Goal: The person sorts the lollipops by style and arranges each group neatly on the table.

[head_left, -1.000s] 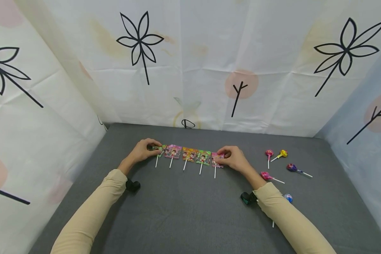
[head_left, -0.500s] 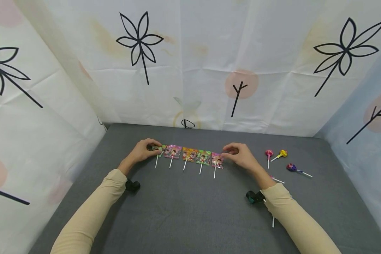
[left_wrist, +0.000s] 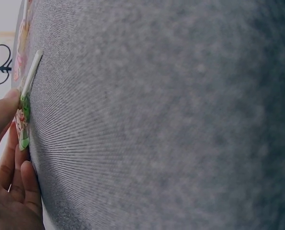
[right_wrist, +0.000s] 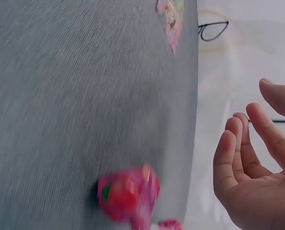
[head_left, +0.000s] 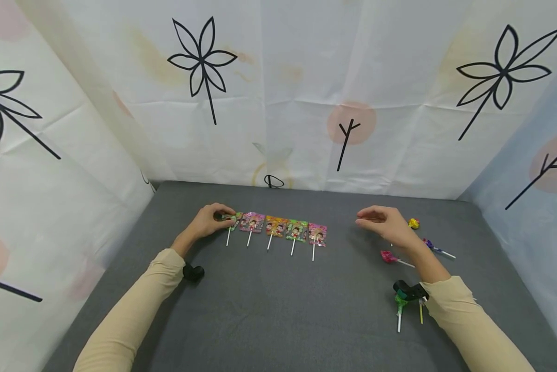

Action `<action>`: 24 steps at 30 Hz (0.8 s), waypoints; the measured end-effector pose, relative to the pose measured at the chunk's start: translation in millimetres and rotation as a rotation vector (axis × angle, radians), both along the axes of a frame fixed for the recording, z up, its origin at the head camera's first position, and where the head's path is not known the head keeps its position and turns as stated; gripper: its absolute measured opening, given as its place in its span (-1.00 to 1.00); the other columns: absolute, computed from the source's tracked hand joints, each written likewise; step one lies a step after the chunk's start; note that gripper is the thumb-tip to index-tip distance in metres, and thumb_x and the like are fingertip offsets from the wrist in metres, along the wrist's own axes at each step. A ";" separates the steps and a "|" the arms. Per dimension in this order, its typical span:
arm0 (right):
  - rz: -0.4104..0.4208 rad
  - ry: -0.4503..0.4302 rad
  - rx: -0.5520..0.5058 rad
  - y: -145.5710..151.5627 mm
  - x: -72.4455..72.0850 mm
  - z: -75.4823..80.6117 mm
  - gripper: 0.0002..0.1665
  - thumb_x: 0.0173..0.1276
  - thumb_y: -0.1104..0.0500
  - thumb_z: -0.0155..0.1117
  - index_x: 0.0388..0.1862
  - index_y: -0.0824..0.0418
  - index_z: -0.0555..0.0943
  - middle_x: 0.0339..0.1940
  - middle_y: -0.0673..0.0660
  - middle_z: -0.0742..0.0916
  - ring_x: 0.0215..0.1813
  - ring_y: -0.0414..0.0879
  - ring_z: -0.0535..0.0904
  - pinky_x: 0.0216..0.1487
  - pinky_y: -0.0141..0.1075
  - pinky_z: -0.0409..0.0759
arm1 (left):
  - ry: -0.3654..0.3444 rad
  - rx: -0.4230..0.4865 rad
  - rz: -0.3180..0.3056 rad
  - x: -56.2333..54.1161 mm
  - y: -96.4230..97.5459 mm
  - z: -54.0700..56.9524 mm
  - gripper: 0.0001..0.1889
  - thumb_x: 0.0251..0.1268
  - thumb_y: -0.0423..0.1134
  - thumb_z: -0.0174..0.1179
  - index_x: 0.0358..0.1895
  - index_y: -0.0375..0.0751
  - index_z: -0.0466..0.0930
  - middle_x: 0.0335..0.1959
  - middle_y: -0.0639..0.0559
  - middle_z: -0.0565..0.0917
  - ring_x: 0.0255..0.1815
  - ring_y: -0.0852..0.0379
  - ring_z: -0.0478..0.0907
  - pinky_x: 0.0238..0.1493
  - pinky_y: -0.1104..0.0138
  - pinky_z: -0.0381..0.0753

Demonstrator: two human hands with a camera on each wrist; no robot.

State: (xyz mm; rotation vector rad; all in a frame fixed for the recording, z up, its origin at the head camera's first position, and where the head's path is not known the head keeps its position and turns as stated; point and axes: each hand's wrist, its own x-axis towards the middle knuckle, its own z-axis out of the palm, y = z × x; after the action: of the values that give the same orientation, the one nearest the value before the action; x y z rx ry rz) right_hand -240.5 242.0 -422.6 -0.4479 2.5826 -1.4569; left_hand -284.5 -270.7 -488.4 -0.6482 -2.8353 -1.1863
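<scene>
Several flat lollipops in bright wrappers lie in a row on the grey cloth, sticks toward the front. At the row's left end, my left hand (head_left: 207,220) pinches the green-wrapped lollipop (head_left: 238,219) between thumb and fingers; the left wrist view shows its white stick (left_wrist: 33,72) lying along the cloth. A pink-wrapped lollipop (head_left: 317,234) ends the row on the right, apart from any hand. My right hand (head_left: 390,225) hovers with loosely bent fingers, holding nothing. Just in front of it lies a pink round lollipop (head_left: 388,257), blurred in the right wrist view.
More round lollipops lie on the right: a yellow one (head_left: 414,223), a purple one (head_left: 428,243) and a green one (head_left: 401,298), some partly hidden by the right arm. White patterned cloth walls (head_left: 297,155) enclose the table (head_left: 278,310) at the back and sides.
My right hand has let go of the pink lollipop at the row's right end and moved right toward the round lollipops. The left hand has stayed on the green-wrapped lollipop.
</scene>
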 end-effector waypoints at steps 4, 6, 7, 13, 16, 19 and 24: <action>-0.011 -0.034 0.007 14.8 6.7 2.3 -0.52 0.49 0.11 0.35 0.18 0.45 0.59 0.04 0.28 0.72 0.04 0.02 0.64 -0.01 -0.11 0.61 | 0.000 -0.001 0.004 0.3 0.0 1.1 -0.74 0.32 -0.31 0.41 0.03 -0.28 0.73 0.01 -0.18 0.65 0.00 -0.16 0.56 0.00 -0.07 0.51; -0.010 -0.042 0.022 21.0 10.6 1.9 -0.51 0.49 0.10 0.35 0.20 0.44 0.59 0.04 0.26 0.72 0.03 0.04 0.64 -0.06 -0.12 0.60 | -0.003 -0.004 0.007 0.4 0.0 1.1 -0.74 0.32 -0.30 0.42 0.04 -0.28 0.73 0.01 -0.18 0.65 0.00 -0.16 0.56 0.00 -0.07 0.51; -0.009 -0.042 0.033 23.9 12.6 1.4 -0.51 0.50 0.10 0.34 0.21 0.43 0.58 0.04 0.26 0.72 0.03 0.04 0.64 -0.07 -0.12 0.59 | -0.004 -0.006 0.009 0.5 0.1 1.0 -0.74 0.32 -0.30 0.42 0.04 -0.28 0.73 0.01 -0.18 0.65 0.00 -0.16 0.57 0.00 -0.06 0.52; 0.016 -0.036 0.069 39.0 22.2 -4.2 -0.56 0.51 0.15 0.33 0.18 0.44 0.59 0.01 0.24 0.72 0.00 0.03 0.64 -0.07 -0.21 0.60 | -0.004 -0.002 0.010 0.9 1.3 -0.4 -0.73 0.32 -0.30 0.42 0.04 -0.30 0.73 0.00 -0.19 0.65 -0.01 -0.16 0.57 -0.01 -0.06 0.51; 0.018 -0.043 0.066 46.0 26.5 -7.1 -0.59 0.50 0.18 0.34 0.16 0.46 0.60 -0.01 0.25 0.72 -0.04 -0.02 0.64 -0.10 -0.25 0.61 | -0.004 0.001 0.010 1.1 1.7 -1.0 -0.72 0.32 -0.30 0.42 0.04 -0.30 0.73 0.00 -0.19 0.66 0.00 -0.16 0.57 0.01 -0.07 0.51; 0.009 -0.046 0.078 51.8 31.1 -9.7 -0.58 0.48 0.18 0.35 0.15 0.46 0.61 -0.02 0.24 0.71 -0.06 -0.06 0.64 -0.12 -0.29 0.61 | -0.006 -0.001 0.011 1.5 2.1 -0.4 -0.73 0.32 -0.30 0.42 0.03 -0.31 0.73 0.00 -0.19 0.66 0.01 -0.17 0.57 0.01 -0.07 0.51; -0.015 -0.055 0.098 59.0 36.9 -12.8 -0.55 0.49 0.12 0.36 0.14 0.46 0.61 -0.01 0.24 0.70 -0.06 -0.06 0.65 -0.13 -0.31 0.61 | -0.007 -0.001 0.015 1.9 2.4 0.8 -0.73 0.32 -0.30 0.41 0.04 -0.30 0.73 0.00 -0.19 0.66 0.01 -0.17 0.57 0.01 -0.07 0.51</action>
State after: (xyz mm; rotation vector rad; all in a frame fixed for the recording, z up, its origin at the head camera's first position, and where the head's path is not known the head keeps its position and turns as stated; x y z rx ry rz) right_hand -203.7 301.0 -435.4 -0.3710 2.6055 -1.3202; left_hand -282.6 -268.3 -487.5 -0.6231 -2.8414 -1.1866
